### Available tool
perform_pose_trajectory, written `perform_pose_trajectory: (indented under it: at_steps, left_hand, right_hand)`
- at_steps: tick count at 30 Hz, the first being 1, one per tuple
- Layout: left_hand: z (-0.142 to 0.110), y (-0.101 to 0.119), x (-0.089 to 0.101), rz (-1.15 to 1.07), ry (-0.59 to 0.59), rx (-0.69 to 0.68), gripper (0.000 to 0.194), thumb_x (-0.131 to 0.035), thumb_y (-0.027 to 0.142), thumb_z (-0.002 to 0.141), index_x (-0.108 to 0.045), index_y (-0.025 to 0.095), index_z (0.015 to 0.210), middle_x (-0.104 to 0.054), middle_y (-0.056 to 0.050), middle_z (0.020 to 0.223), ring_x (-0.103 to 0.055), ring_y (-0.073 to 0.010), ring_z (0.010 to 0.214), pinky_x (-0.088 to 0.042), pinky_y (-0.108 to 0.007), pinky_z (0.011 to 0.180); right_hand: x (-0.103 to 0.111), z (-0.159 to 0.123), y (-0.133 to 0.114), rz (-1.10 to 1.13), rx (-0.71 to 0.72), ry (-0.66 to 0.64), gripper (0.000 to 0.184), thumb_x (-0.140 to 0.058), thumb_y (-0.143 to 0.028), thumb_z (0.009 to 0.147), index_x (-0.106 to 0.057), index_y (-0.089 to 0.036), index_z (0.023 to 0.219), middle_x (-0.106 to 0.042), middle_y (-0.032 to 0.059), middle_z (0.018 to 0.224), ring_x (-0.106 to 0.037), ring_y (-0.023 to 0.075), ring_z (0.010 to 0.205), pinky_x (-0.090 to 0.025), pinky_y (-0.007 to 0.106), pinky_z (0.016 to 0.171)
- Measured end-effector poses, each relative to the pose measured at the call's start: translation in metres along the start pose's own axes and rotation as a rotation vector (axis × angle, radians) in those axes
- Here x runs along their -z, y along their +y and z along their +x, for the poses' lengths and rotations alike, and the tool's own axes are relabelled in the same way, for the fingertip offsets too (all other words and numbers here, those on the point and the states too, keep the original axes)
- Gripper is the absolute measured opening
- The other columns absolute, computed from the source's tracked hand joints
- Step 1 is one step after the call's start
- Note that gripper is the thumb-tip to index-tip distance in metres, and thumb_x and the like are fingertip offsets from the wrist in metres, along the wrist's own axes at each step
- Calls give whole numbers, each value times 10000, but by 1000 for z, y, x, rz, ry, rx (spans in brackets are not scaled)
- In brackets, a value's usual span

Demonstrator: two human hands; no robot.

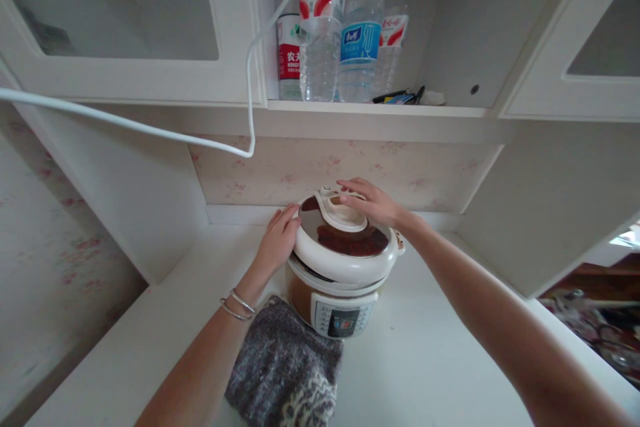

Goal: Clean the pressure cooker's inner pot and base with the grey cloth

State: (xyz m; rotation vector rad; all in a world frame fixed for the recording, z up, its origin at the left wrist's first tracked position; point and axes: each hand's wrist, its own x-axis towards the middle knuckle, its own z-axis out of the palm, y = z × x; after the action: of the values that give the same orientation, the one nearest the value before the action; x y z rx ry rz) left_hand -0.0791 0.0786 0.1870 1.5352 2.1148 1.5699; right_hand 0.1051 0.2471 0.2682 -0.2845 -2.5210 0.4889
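Observation:
An electric pressure cooker with a brown body stands on the white surface, its control panel facing me. Its white and dark red lid sits slightly tilted, with a dark gap at the front left rim. My left hand lies along the left edge of the lid, fingers stretched out. Over the right side of the lid handle is my right hand, its fingers extended; whether they touch the handle is hard to tell. A grey patterned cloth lies against the cooker's front left.
Several plastic bottles stand in the open cabinet above, beside small loose items. A white cable hangs across the upper left. White side panels flank the surface, and a flowered wall is behind the cooker.

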Motion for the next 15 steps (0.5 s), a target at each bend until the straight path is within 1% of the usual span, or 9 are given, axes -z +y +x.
perform_pose_trajectory:
  at_steps: [2, 5, 7, 8, 11, 13, 15]
  left_hand:
    - [-5, -3, -1, 9, 30, -21, 450, -363, 314, 927, -559, 165, 1304, -519, -71, 1398, -435, -186, 1315, -251, -355, 1154]
    - [-10, -6, -3, 16, 49, -20, 461, -344, 350, 942, -554, 162, 1307, -525, -79, 1388, -445, -199, 1304, -270, -369, 1147]
    - [-12, -7, -3, 14, 37, -16, 468, -344, 365, 945, -544, 161, 1316, -521, -81, 1391, -440, -205, 1308, -267, -379, 1149]
    - [-12, -8, -2, 9, 25, -13, 472, -344, 369, 946, -536, 160, 1323, -516, -83, 1395, -438, -207, 1309, -268, -380, 1148]
    - [-12, -9, -1, -3, 1, 1, 482, -338, 367, 946, -517, 148, 1337, -501, -90, 1408, -428, -208, 1316, -269, -379, 1147]
    - [-12, -9, -1, -2, -1, 2, 488, -328, 359, 946, -507, 139, 1342, -491, -95, 1415, -418, -207, 1324, -262, -378, 1149]
    - [-13, -9, -1, 1, -4, -4, 493, -320, 357, 946, -497, 136, 1350, -482, -95, 1423, -403, -205, 1336, -250, -373, 1154]
  right_hand:
    - [3, -8, 5, 15, -60, 25, 572, -491, -595, 884, -537, -248, 1337, -598, 84, 1182, -548, 244, 1102, -410, 398, 968]
    - [0, -21, 8, -9, -51, 43, 513, -472, -563, 908, -560, -250, 1305, -596, 77, 1189, -539, 232, 1115, -390, 390, 998]
    - [-3, -29, 11, -9, -54, 119, 457, -431, -528, 937, -589, -244, 1259, -598, 72, 1194, -532, 215, 1128, -380, 371, 1007]
    - [-3, -34, 14, 2, -77, 168, 440, -413, -513, 947, -603, -238, 1232, -602, 70, 1192, -533, 207, 1128, -382, 362, 1003]
    - [1, -47, 25, 62, -233, 283, 430, -381, -500, 956, -631, -216, 1158, -623, 73, 1170, -550, 201, 1111, -393, 355, 986]
    - [6, -57, 30, 75, -347, 296, 431, -372, -499, 955, -646, -206, 1111, -642, 79, 1131, -568, 210, 1082, -402, 367, 970]
    - [8, -68, 31, 54, -408, 270, 421, -369, -488, 955, -659, -202, 1064, -651, 82, 1099, -577, 217, 1058, -410, 372, 950]
